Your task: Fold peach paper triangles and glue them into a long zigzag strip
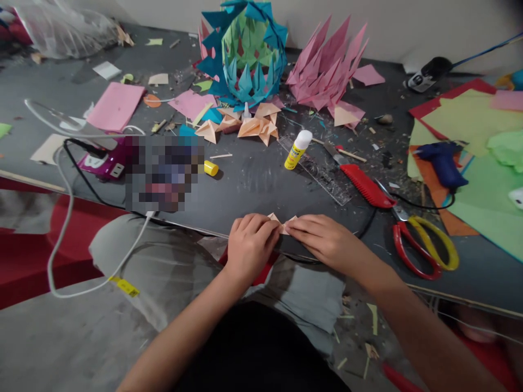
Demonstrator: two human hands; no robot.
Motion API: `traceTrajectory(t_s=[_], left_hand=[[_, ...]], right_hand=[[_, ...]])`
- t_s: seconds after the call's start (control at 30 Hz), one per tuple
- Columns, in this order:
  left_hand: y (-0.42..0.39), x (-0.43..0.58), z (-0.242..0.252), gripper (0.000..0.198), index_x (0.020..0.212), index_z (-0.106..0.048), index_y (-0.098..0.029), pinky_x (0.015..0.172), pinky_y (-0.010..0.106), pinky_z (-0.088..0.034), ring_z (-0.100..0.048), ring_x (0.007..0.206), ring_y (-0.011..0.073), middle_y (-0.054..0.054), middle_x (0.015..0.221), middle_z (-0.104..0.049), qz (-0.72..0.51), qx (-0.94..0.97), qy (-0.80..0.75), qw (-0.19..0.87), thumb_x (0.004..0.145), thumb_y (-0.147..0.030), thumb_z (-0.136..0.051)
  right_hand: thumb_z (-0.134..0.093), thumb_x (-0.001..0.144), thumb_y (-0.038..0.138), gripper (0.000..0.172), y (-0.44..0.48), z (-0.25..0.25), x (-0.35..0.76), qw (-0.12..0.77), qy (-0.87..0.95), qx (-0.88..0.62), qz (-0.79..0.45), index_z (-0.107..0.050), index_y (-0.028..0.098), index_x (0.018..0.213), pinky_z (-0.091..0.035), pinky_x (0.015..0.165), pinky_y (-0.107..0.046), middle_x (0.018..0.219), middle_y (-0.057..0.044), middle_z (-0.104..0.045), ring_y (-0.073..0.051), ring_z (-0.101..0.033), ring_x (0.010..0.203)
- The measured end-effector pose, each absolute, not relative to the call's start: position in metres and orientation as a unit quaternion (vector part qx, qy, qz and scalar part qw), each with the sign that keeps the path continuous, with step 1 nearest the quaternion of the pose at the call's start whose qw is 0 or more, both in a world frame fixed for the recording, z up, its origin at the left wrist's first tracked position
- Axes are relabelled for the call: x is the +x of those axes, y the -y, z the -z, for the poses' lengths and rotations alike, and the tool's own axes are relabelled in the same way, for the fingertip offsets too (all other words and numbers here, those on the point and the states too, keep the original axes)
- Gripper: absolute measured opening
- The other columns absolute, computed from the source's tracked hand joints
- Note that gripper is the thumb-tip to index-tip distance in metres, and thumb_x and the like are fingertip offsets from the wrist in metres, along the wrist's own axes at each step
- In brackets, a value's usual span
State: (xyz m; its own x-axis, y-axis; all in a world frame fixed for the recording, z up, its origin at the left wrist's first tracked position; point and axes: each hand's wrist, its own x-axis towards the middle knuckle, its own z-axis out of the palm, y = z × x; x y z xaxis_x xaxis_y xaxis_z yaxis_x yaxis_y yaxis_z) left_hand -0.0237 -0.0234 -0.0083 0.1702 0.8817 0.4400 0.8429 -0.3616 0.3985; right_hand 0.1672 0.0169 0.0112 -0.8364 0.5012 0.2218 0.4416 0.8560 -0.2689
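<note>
Between my two hands, at the table's front edge, is a small folded piece of peach paper (283, 224), mostly covered by my fingers. My left hand (250, 239) pinches its left side, and my right hand (322, 239) pinches the right. Several folded peach paper pieces (258, 128) lie farther back. Beyond them stand a blue and green folded-paper ring (245, 81) and a pink spiky paper model (322, 71). An uncapped glue stick (295, 152) stands upright ahead of my right hand, its yellow cap (211, 168) lying to the left.
To the right are a red utility knife (365, 185), scissors (420, 245), a clear ruler (327, 177), a blue glue gun (441, 163) and coloured paper sheets (490, 212). A purple power strip (108, 158) with cables sits left, beside a blurred-out patch. Paper scraps litter the dark table (245, 190).
</note>
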Motion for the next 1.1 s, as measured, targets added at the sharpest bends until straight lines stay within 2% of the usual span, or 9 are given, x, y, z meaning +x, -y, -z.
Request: traceTrajectory(t_s=[0.2, 0.33, 0.43, 0.67, 1.1], left_hand=[[0.023, -0.033, 0.004, 0.022, 0.104, -0.061, -0.017, 0.071, 0.029, -0.040, -0.057, 0.089, 0.0175, 0.006, 0.101, -0.065, -0.244, 0.826, -0.508, -0.005, 0.090, -0.026, -0.047], [0.023, -0.041, -0.001, 0.026, 0.110, -0.058, -0.014, 0.078, 0.031, -0.043, -0.054, 0.102, 0.0214, 0.009, 0.114, -0.061, -0.194, 0.863, -0.466, -0.014, 0.091, -0.024, -0.044], [0.022, -0.046, -0.004, 0.023, 0.105, -0.061, -0.015, 0.080, 0.032, -0.046, -0.054, 0.102, 0.0209, 0.009, 0.114, -0.060, -0.200, 0.866, -0.459, 0.004, 0.091, -0.022, -0.044], [0.021, -0.052, -0.006, 0.026, 0.102, -0.061, -0.011, 0.081, 0.027, -0.050, -0.059, 0.096, 0.0162, 0.007, 0.101, -0.066, -0.236, 0.893, -0.382, -0.009, 0.093, -0.015, -0.037], [0.024, -0.049, -0.008, 0.026, 0.103, -0.062, -0.008, 0.088, 0.031, -0.049, -0.057, 0.105, 0.0205, 0.010, 0.107, -0.065, -0.201, 0.901, -0.383, -0.034, 0.091, -0.013, -0.040]], right_hand=[[-0.040, 0.091, 0.016, 0.036, -0.017, -0.012, 0.173, 0.087, 0.966, -0.233, -0.066, -0.050, 0.016, 0.125, -0.046, 0.087, -0.040, 0.123, -0.009, -0.058, -0.023, -0.051, 0.114], [-0.035, 0.089, 0.010, 0.039, -0.011, -0.009, 0.175, 0.093, 0.965, -0.233, -0.081, -0.047, 0.011, 0.127, -0.044, 0.095, -0.041, 0.128, -0.010, -0.053, -0.021, -0.046, 0.121], [-0.031, 0.086, 0.002, 0.044, -0.007, -0.008, 0.175, 0.112, 0.957, -0.246, -0.105, -0.048, 0.008, 0.126, -0.043, 0.099, -0.037, 0.129, -0.010, -0.053, -0.018, -0.044, 0.123], [-0.029, 0.084, -0.001, 0.048, -0.002, -0.006, 0.171, 0.145, 0.946, -0.270, -0.105, -0.050, 0.012, 0.125, -0.045, 0.099, -0.036, 0.125, -0.008, -0.055, -0.018, -0.046, 0.121], [-0.029, 0.082, -0.003, 0.047, 0.001, -0.004, 0.165, 0.140, 0.944, -0.280, -0.099, -0.053, 0.009, 0.122, -0.046, 0.097, -0.038, 0.124, -0.010, -0.057, -0.019, -0.047, 0.121]])
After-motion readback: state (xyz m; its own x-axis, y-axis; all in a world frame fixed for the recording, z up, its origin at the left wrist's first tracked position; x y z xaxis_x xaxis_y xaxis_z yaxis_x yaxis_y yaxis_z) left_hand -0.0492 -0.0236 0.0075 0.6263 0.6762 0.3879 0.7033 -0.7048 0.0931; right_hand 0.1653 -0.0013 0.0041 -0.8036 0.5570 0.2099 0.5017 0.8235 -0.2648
